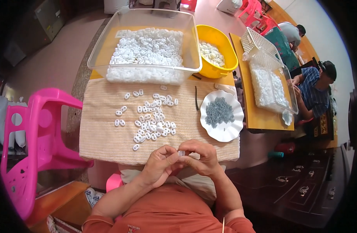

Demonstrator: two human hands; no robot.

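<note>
Close to my body, at the near edge of the cloth-covered table, my left hand (161, 162) and my right hand (202, 157) meet. Both pinch one small white plastic piece (181, 153) between thumb and fingertips; my fingers hide part of it. Beyond them, many white oval two-hole plastic pieces (149, 126) lie scattered on the beige cloth (104, 141). To the right, a white scalloped plate (209, 133) holds a heap of small grey parts (219, 112), too small to name. A thin dark strip (196, 99) lies left of the plate.
A large clear bin (98, 50) of white pieces stands at the table's far side, beside a yellow basin (229, 58) with cream pieces. A pink plastic chair (34, 139) is at left. Right, two people sit near another table (258, 122) with a clear bin and white basket (256, 40).
</note>
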